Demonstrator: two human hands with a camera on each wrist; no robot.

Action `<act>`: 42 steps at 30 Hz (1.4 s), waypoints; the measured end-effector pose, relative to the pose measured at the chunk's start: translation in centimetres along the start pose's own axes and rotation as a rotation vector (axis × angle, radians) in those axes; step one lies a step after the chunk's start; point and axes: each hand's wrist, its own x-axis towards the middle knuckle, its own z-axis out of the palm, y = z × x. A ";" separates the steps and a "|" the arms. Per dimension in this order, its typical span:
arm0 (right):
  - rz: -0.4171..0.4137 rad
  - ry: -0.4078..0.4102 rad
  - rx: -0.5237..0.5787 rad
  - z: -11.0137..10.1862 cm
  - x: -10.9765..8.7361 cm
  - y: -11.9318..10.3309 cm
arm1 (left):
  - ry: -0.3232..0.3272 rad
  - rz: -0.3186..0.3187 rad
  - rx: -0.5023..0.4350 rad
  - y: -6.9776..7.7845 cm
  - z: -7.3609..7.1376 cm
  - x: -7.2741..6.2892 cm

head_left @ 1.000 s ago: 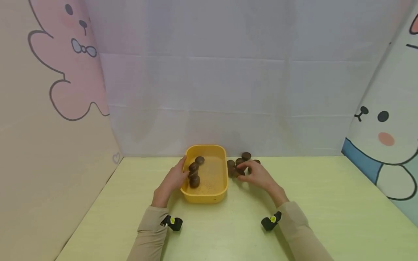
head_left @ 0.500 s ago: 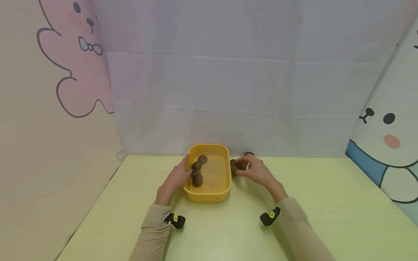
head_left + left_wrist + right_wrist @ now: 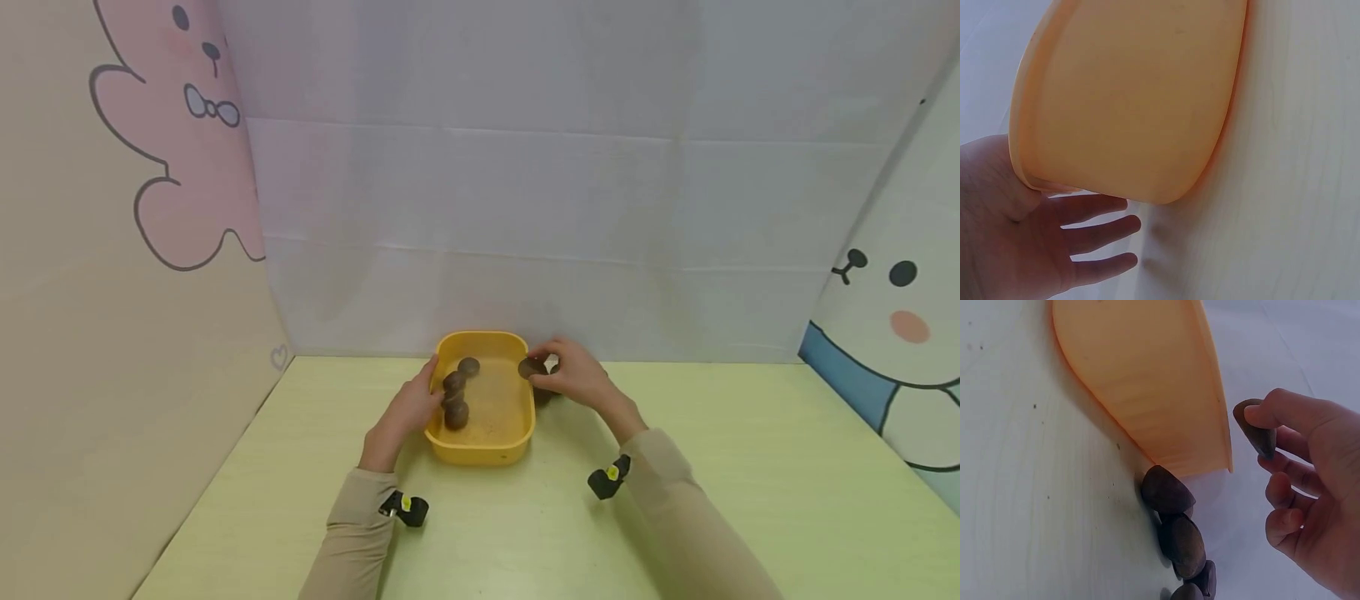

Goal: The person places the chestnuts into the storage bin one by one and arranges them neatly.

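A yellow tray [image 3: 517, 417] stands on the pale green table and holds three brown rounded pieces [image 3: 455, 412]. My left hand [image 3: 420, 398] rests against the tray's left wall [image 3: 1135, 94]; its fingers [image 3: 1097, 234] lie straight and the palm touches the rim. My right hand [image 3: 547, 372] pinches one brown piece [image 3: 531, 367] between thumb and forefinger. It holds this piece [image 3: 1255, 428] just above the tray's right rim [image 3: 1221, 419]. A small pile of several more brown pieces [image 3: 1169, 490] lies on the table against the tray's right side, mostly hidden behind the right hand in the head view.
The table [image 3: 712, 467] is walled by a white cloth backdrop [image 3: 525, 208], a left panel with a pink cartoon animal [image 3: 195, 108] and a right panel with a white one [image 3: 892, 333]. Small black clips sit at both cuffs [image 3: 408, 507].
My right hand has lifted one brown piece off the pile and carried it left and up to the tray's right rim. The left hand has stayed at the tray's left wall.
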 end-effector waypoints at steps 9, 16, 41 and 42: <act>-0.001 -0.063 -0.104 1.4 2.6 -0.9 | 0.009 0.012 -0.018 -0.4 0.0 0.1; -0.006 -0.118 -0.178 1.6 4.1 -1.4 | 0.010 0.017 -0.020 0.0 0.1 0.1; -0.111 -0.359 -0.428 4.9 9.7 -1.9 | 0.024 0.011 -0.002 0.0 -0.2 0.1; -0.108 -0.358 -0.433 5.1 9.8 -1.9 | 0.025 0.011 0.000 -0.1 -0.2 0.1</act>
